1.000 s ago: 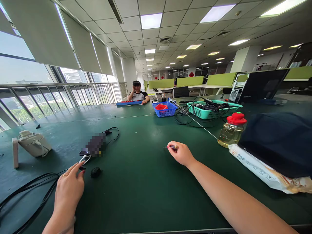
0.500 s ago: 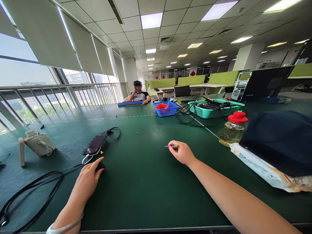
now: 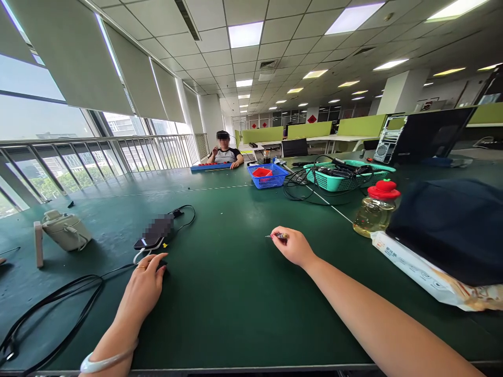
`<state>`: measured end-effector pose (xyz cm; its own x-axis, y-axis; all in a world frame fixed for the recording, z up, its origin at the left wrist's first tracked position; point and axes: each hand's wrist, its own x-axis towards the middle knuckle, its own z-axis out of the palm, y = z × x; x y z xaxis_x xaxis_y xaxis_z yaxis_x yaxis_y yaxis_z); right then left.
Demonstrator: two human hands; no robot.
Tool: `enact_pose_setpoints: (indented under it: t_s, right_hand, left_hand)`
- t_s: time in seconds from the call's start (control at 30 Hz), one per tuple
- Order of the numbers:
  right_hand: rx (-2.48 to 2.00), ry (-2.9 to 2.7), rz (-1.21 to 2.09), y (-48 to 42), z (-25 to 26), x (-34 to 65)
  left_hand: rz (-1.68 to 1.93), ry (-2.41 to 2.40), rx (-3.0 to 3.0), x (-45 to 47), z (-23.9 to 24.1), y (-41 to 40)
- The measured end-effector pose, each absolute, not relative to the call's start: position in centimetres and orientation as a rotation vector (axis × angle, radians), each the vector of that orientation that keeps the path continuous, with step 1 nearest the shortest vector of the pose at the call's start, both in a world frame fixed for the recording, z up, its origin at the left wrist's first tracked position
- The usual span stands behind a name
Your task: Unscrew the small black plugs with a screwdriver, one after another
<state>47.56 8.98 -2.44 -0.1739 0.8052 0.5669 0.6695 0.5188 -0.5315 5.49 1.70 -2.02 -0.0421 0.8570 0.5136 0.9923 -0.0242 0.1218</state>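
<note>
My left hand rests on the green table with its fingers over a small black object, which is mostly hidden under the fingertips. Just beyond it lies a dark phone with a white cable and a black cable plugged in. My right hand is stretched out over the middle of the table, its fingers closed on a small screwdriver whose thin tip points left.
A cream handbag stands at the left, black cables loop near the front edge. A red-lidded jar, a dark bag on a printed package, and blue and teal baskets sit to the right. A person sits at the far end.
My left hand has moved right and forward from the white cable onto the small black object. My right hand has stayed still with the screwdriver.
</note>
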Motion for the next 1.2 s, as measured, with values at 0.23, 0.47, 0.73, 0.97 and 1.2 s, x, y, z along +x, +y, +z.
enact_pose_setpoints:
  t_s: [0.23, 0.47, 0.73, 0.97, 1.2]
  right_hand:
    - [-1.198, -1.907, 0.199, 8.9, -2.3, 47.5]
    - [-1.199, -1.901, 0.220, 8.8, -2.2, 47.6]
    - [-1.186, -1.902, 0.214, 8.8, -2.0, 47.7]
    - [-1.179, -1.908, 0.228, 8.8, -1.9, 47.6]
    - [-1.189, -1.910, 0.237, 9.0, -2.1, 47.7]
  left_hand:
    - [-0.470, -2.032, -1.924, 5.6, -2.3, 2.3]
    - [-0.387, -2.097, -2.022, 6.1, -2.1, 2.3]
    - [-0.545, -2.045, -2.189, 4.8, -2.2, 1.6]
    - [-0.387, -2.046, -2.080, 5.5, -1.6, 2.2]
    - [-0.155, -2.184, -2.108, 5.8, -1.0, 2.6]
